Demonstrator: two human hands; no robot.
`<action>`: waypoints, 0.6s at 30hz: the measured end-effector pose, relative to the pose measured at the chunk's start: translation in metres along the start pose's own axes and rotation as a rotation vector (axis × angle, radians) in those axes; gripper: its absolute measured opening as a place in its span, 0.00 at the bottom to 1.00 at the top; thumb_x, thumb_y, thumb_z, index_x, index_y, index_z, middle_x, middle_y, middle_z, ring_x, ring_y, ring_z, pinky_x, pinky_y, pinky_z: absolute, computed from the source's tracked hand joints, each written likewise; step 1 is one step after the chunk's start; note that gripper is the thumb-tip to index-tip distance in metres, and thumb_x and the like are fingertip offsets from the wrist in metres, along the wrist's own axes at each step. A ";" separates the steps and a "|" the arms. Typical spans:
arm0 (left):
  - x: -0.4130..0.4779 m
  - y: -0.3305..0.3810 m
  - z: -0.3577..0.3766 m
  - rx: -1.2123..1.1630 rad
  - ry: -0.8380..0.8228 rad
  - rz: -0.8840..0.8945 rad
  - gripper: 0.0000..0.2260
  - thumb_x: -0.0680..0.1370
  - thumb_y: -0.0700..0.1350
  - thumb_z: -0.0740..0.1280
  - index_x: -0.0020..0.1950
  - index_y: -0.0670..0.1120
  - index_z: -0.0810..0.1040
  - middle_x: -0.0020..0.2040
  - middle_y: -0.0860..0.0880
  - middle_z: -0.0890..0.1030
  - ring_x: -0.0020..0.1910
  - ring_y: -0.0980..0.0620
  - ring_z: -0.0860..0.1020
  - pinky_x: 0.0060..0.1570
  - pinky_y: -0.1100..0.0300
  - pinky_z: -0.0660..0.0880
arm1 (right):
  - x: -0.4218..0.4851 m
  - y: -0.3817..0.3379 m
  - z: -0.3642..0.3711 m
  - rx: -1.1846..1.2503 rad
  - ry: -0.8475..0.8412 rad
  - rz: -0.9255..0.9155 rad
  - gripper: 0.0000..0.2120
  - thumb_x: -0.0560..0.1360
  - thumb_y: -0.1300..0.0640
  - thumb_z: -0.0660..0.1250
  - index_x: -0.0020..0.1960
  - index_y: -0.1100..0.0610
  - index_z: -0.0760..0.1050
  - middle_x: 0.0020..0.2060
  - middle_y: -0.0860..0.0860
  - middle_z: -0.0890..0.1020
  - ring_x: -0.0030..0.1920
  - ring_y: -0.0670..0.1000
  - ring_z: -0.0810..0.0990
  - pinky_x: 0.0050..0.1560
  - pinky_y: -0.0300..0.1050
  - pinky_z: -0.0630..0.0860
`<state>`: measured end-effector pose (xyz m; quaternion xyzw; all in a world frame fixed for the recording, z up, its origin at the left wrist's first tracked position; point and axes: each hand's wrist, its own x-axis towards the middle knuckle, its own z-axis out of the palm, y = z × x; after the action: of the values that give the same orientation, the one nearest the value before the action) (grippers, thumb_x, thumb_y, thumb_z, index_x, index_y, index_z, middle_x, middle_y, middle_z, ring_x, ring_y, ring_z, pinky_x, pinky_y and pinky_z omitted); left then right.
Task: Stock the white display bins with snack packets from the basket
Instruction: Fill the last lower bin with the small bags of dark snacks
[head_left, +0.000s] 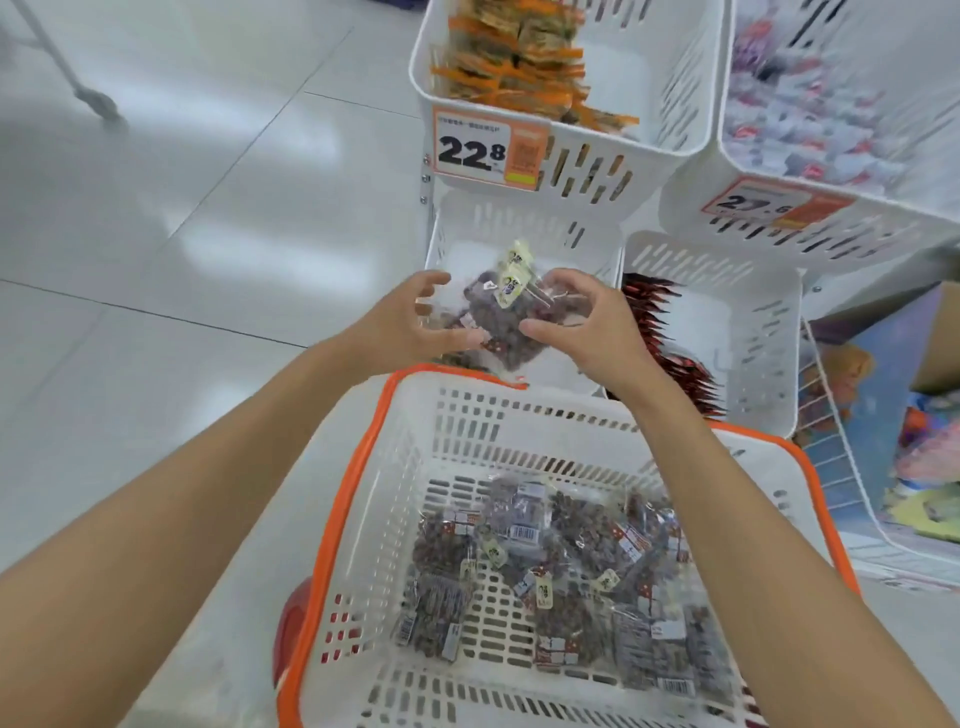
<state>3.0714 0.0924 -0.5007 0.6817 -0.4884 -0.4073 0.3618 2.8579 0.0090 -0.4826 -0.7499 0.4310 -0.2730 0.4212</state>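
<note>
Two hands hold one bundle of packets (511, 319) between them. The left hand (410, 325) curls its fingers against the bundle's left side with the thumb underneath, and the right hand (589, 327) clasps the right side with bent fingers. The packets are clear film over dark reddish pieces. At least two pale yellow tags stick up from the top, their print too small to read.

The bundle hangs above the lower-left bin (493, 223), just past the far rim of the basket (363, 467). That bin's white floor shows bare behind the hands.

Four white slotted bins are in view. Beside the first, the lower-right bin (753, 312) has red packets stacked along its left wall and open room to their right. Above, the upper-left bin (670, 67) holds orange-edged packets and the upper-right bin (935, 156) holds blurred white-and-red ones.

Two price tags show: one (488, 150) reads "22.8"; the other (769, 202) is too blurred to be sure of.

In the orange-rimmed basket, loose packets (561, 571) overlap on the right of its floor, too tangled to count, some with barcode labels. Its left side is bare. Pale floor tiles (182, 208) lie open to the left, and a wire rack (831, 441) stands at right.
</note>
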 end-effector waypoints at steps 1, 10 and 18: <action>0.010 -0.008 -0.005 0.009 0.063 -0.018 0.36 0.70 0.51 0.76 0.74 0.50 0.64 0.69 0.50 0.67 0.64 0.52 0.70 0.53 0.60 0.73 | 0.012 0.006 0.005 -0.078 0.063 -0.057 0.17 0.70 0.57 0.77 0.54 0.49 0.75 0.54 0.49 0.75 0.50 0.35 0.74 0.49 0.25 0.67; 0.087 -0.077 0.000 0.103 0.202 -0.211 0.28 0.73 0.43 0.74 0.72 0.46 0.70 0.64 0.44 0.77 0.61 0.43 0.77 0.62 0.48 0.74 | 0.115 0.084 0.089 -0.511 -0.034 -0.189 0.19 0.73 0.56 0.73 0.61 0.55 0.73 0.57 0.53 0.70 0.56 0.53 0.75 0.54 0.50 0.76; 0.101 -0.098 -0.003 0.044 0.192 -0.183 0.23 0.72 0.30 0.69 0.60 0.53 0.80 0.50 0.44 0.83 0.48 0.41 0.81 0.45 0.47 0.81 | 0.121 0.105 0.078 -0.086 -0.310 0.239 0.27 0.82 0.44 0.54 0.78 0.49 0.54 0.76 0.52 0.61 0.75 0.52 0.60 0.73 0.52 0.61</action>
<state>3.1296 0.0218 -0.6075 0.7670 -0.3959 -0.3607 0.3533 2.9332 -0.0948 -0.6065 -0.7438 0.4581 -0.0835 0.4796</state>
